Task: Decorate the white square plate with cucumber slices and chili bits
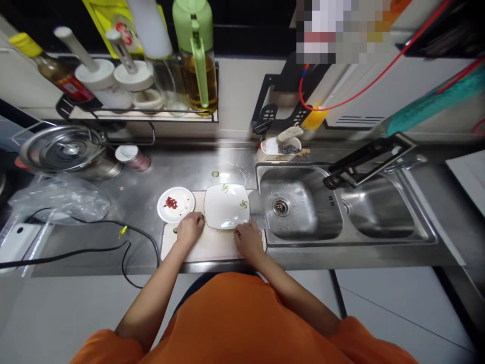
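Observation:
A white square plate (226,205) with green swirl marks rests on a pale cutting board (215,246). My left hand (190,227) is closed at the plate's left edge, its fingertips pinched on a small dark-green piece that looks like a vegetable slice. At the plate's lower right corner is my right hand (249,238), fingers curled; what they grip is hidden. A grey flat shape like a knife blade (258,207) lies just beyond it, partly over the board's right side. Left of the plate, a round white plate (176,205) holds chopped red bits.
On the right is a double steel sink (303,202) with a black faucet (367,162). A lidded pot (68,149), a small canister (132,157), a plastic bag (60,199) and a black cable (144,230) occupy the left. Bottles stand on a rack (151,116) above.

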### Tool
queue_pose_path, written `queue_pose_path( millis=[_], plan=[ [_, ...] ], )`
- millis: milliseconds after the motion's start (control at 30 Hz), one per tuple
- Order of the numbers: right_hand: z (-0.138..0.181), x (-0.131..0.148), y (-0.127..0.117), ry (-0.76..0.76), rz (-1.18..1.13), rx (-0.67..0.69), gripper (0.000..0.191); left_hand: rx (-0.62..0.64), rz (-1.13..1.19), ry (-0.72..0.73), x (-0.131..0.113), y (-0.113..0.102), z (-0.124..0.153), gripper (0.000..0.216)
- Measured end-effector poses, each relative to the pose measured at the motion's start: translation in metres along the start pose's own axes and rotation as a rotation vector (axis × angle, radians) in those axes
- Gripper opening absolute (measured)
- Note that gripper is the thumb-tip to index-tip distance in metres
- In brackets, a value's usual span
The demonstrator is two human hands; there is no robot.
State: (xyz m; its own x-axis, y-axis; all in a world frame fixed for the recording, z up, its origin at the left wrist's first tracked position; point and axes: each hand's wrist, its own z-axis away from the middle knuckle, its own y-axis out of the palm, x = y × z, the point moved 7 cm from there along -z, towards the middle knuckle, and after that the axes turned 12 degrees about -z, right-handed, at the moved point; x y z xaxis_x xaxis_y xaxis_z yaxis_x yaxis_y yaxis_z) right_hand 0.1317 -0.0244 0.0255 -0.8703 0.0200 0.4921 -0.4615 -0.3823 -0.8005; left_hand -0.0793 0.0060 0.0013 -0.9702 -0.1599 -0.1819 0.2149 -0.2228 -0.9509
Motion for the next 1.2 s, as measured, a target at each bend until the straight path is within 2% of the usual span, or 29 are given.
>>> queue_pose_path(
  millis=[167,300,467,633,733,867,933,1067,1200],
  plan=[
    [-0.007,0.002,0.001,-0.038,-0.134,0.020,0.018,0.075,0.310,0.002,0.006,-0.007,0.003,0.016],
    [-0.018,0.014,0.000,-0.124,-0.357,0.001,0.016,0.187,0.570,0.081,-0.015,-0.006,0.006,0.019],
    [-0.031,0.012,0.001,-0.036,-0.603,-0.022,0.016,0.362,0.792,0.116,-0.049,0.005,0.007,0.022],
    [-0.033,0.002,0.003,0.041,-0.743,-0.051,0.015,0.433,0.918,0.082,-0.059,0.010,0.005,0.020],
    [-0.032,-0.001,0.001,0.049,-0.793,-0.065,0.016,0.492,1.014,-0.011,-0.058,0.016,0.005,0.022],
    [-0.032,0.001,-0.007,0.023,-0.852,-0.086,0.016,0.681,1.156,-0.294,-0.055,0.035,0.014,0.031],
    [-0.032,0.003,-0.010,0.004,-0.858,-0.091,0.015,0.769,1.239,-0.376,-0.058,0.042,0.017,0.030],
    [-0.032,0.004,-0.012,-0.013,-0.842,-0.081,0.017,0.839,1.385,-0.380,-0.066,0.046,0.014,0.024],
    [-0.032,-0.002,-0.007,0.031,-0.815,-0.104,0.016,0.785,1.346,-0.334,-0.063,0.047,0.005,0.031]
  ],
)
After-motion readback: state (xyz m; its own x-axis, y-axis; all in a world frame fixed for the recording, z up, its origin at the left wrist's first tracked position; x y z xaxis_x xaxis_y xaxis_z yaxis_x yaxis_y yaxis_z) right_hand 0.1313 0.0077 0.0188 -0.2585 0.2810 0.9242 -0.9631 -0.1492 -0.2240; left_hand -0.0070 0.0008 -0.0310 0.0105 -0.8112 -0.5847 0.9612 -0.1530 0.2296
